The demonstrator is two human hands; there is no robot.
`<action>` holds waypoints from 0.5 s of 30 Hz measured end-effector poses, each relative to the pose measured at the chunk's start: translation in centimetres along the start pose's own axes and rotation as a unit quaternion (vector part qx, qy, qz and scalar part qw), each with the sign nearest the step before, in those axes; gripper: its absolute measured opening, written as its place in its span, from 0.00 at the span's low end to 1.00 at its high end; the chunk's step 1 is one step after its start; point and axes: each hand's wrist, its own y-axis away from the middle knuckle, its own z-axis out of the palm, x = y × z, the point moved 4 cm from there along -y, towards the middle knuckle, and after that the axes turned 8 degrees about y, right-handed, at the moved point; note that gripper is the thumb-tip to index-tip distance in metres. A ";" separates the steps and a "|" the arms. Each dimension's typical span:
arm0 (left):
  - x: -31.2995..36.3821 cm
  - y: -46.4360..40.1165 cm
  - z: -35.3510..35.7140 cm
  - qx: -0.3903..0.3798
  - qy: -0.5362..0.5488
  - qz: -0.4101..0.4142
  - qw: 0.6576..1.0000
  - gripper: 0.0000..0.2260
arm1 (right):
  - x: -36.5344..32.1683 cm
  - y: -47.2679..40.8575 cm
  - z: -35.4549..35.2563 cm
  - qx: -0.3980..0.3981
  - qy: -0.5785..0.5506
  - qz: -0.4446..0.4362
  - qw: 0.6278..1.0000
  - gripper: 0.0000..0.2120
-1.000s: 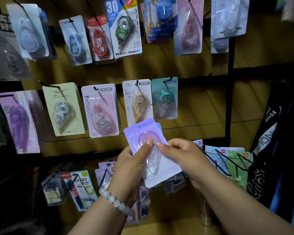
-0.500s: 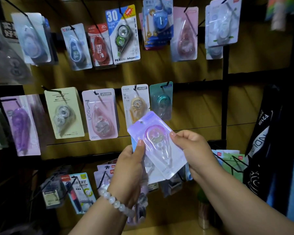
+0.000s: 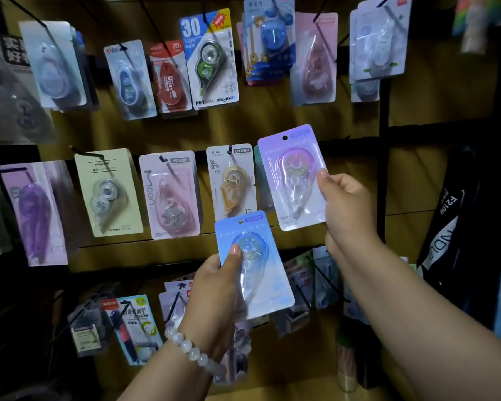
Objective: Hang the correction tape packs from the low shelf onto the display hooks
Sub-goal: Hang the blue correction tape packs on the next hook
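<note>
My right hand (image 3: 346, 206) pinches a purple correction tape pack (image 3: 294, 178) by its right edge and holds it upright in front of the middle row of hooks, covering a teal pack there. Its hang hole shows near the top. Lower down, my left hand (image 3: 214, 290) grips a blue correction tape pack (image 3: 252, 264), thumb on its clear blister. The two packs are apart.
Wooden display wall with black hooks. Middle row holds an orange pack (image 3: 232, 180), a pink pack (image 3: 171, 195), a cream pack (image 3: 109, 192) and a purple one (image 3: 34, 212). More packs hang above and below. A black bar (image 3: 383, 169) and dark bags (image 3: 451, 215) stand at right.
The two packs were stacked together in both hands. My right hand has lifted the purple pack up and right toward the middle row; the blue pack stays in my left hand.
</note>
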 end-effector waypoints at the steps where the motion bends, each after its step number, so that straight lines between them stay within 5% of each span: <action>1: -0.1 -0.1 0.0 0.001 0.000 -0.003 1.000 0.15 | 0.3 -0.1 0.1 0.002 0.002 0.003 1.000 0.13; 15: -0.9 -0.5 -0.6 0.034 -0.007 -0.023 0.999 0.17 | 2.7 -2.4 2.9 0.025 0.086 0.052 0.995 0.17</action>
